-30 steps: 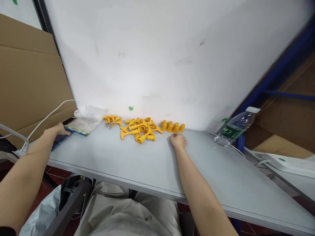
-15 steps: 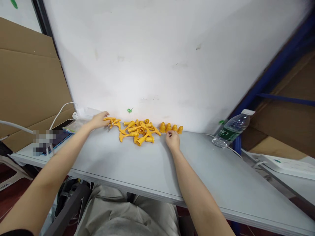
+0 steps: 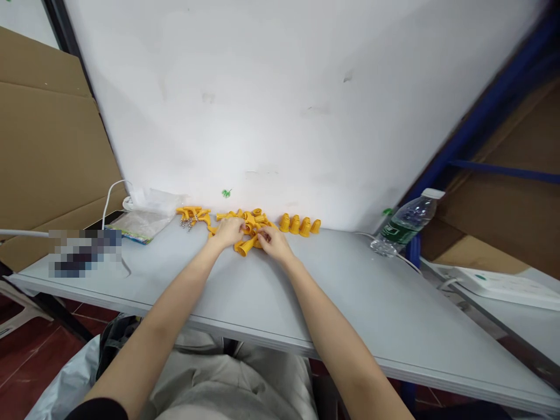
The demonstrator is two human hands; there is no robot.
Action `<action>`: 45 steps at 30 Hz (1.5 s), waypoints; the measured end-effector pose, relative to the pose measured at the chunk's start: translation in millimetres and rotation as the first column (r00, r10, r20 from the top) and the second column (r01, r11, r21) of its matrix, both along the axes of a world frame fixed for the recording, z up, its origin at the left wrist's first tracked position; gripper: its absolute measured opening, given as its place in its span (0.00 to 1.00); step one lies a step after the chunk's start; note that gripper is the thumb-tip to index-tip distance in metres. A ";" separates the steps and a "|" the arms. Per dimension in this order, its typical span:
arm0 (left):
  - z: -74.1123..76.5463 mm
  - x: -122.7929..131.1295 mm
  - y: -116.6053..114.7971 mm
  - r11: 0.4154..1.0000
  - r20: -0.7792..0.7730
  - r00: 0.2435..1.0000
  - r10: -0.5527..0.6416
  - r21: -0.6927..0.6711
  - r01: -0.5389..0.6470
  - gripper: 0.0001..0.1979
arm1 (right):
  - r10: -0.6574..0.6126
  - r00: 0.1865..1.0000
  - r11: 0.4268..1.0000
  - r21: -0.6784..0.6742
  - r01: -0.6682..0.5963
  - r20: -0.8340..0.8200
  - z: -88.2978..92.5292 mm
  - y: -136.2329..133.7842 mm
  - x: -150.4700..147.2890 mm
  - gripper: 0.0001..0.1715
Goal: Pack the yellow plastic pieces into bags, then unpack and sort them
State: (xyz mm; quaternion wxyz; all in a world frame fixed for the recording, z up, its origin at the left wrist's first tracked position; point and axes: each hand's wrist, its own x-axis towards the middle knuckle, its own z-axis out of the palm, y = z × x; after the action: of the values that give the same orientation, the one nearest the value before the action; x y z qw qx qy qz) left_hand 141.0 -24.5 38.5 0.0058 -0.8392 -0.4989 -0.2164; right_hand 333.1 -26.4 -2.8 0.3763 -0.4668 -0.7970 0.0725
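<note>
A pile of yellow plastic parts (image 3: pixel 245 247) lies on the grey table (image 3: pixel 245 294), near the white wall. My left hand (image 3: pixel 230 231) is at the pile's left side, its fingers bent among the parts. Close by on the right, my right hand (image 3: pixel 273 241) has its thumb and fingers together at the pile; what either hand holds, if anything, is too small to make out. Several yellow cups (image 3: pixel 305 226) stand in a row right of the pile. Left of it are yellow handle-like pieces (image 3: pixel 192 211) with small metal parts (image 3: pixel 188 222) beside them.
A clear plastic bag (image 3: pixel 146 221) and a white cable lie at the left, near a blurred-out object. On the right a water bottle (image 3: pixel 406 227) leans by a blue frame (image 3: pixel 437 169), with a white power strip (image 3: pixel 503 286) beyond it.
My left hand has moved right, from the handle-like pieces to the pile. My right hand has moved left, from the row of cups to the pile.
</note>
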 end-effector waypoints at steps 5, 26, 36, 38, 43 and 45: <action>-17.1 -19.5 -3.0 0.965 -0.058 0.968 0.243 -0.089 -0.248 0.15 | 0.054 0.995 0.997 0.045 -0.058 0.084 -1.3 -3.0 -10.7 0.15; -8.4 -4.6 -27.5 0.925 0.178 0.977 0.117 0.337 -0.173 0.13 | -0.118 0.960 0.940 0.340 0.026 0.253 15.4 -13.1 -17.7 0.18; -16.7 -9.0 -21.7 0.942 0.259 0.941 0.220 0.195 -0.274 0.21 | -0.111 0.942 0.962 0.271 0.022 0.318 13.1 -8.4 -17.6 0.20; -17.0 -9.5 -22.0 0.948 0.262 0.941 0.216 0.175 -0.266 0.20 | -0.100 0.942 0.972 0.234 0.024 0.320 13.6 -7.7 -17.3 0.19; -16.8 -10.2 -20.3 0.963 0.285 0.937 0.200 0.118 -0.242 0.19 | -0.131 0.936 0.964 0.264 0.043 0.327 15.2 -9.0 -15.6 0.17; -16.6 -10.1 -19.5 0.968 0.298 0.935 0.191 0.102 -0.230 0.19 | -0.144 0.929 0.954 0.296 0.040 0.339 16.2 -10.5 -15.4 0.17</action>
State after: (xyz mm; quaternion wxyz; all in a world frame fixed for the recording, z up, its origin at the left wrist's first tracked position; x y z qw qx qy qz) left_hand 130.8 -44.0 21.9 0.0135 -0.7385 -0.5657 -0.3666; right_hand 317.8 -36.9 13.3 0.2913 -0.4504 -0.8311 -0.1468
